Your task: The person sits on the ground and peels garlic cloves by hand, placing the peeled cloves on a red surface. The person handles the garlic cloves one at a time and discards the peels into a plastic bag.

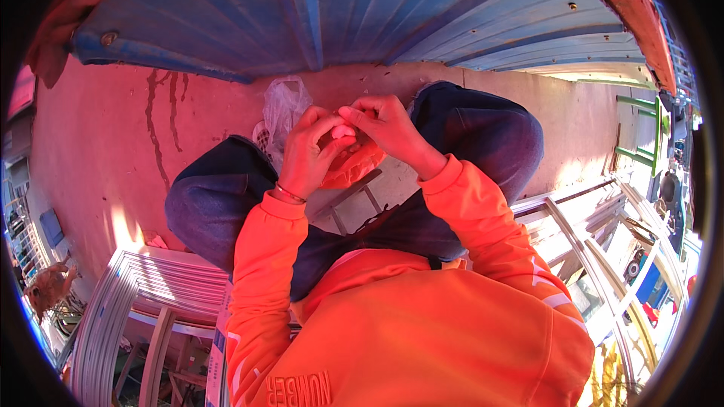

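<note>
My left hand [308, 152] is closed, with its thumb and fingers pinching a small, pale, rounded lump [343, 131]. Its exact kind is too small to make out. My right hand [391, 130] meets it at the fingertips, thumb and forefinger pressed together at the lump's upper edge; whatever they pinch is hidden. Just below both hands, between my knees, is a red-orange plastic bag or bowl [351, 172] with a few small lumps inside, partly covered by my hands. Beside my left hand stands a crumpled, translucent plastic bag [280, 117].
A blue corrugated metal sheet [362, 11] rises just ahead. Stacked pale frames [113, 309] lean at the lower left, and more metal frames [603, 249] lie at the right. A green stand [652, 132] is at far right. A brown animal [51, 286] is at far left.
</note>
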A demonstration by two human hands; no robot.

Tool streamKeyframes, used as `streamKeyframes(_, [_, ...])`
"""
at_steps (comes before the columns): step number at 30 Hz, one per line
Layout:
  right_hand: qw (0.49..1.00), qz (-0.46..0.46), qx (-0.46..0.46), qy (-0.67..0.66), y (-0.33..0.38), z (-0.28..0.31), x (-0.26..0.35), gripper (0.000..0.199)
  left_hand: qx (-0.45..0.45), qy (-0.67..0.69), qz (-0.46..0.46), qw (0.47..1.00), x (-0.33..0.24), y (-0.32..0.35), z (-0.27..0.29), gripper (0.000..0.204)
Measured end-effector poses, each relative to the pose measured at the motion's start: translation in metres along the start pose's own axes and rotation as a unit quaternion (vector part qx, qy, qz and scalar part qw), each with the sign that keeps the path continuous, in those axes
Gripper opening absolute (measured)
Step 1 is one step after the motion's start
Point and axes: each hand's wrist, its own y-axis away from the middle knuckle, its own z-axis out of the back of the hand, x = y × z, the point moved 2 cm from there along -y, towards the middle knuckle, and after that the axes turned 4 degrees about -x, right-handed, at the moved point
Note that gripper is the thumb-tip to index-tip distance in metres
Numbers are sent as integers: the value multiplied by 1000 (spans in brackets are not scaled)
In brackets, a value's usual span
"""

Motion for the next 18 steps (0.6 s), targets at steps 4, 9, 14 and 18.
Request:
streamKeyframes(4, [999,-24,-12,-28,-2,1,-16,22,-23,26,-27,999,-2,1,1,25])
streamKeyframes(9, [996,-27,-42,72,5,0,-9,20,-62,77,-8,995,-1,2,6,23])
streamKeyframes(14, [989,-75,-65,-113,-2,-1,-15,21,-55,119,61,989,-3,-3,8,21])
streamKeyframes(18, [980,-112,-72,-145,0,2,-10,20,-91,34,-21,995,-2,-2,4,24])
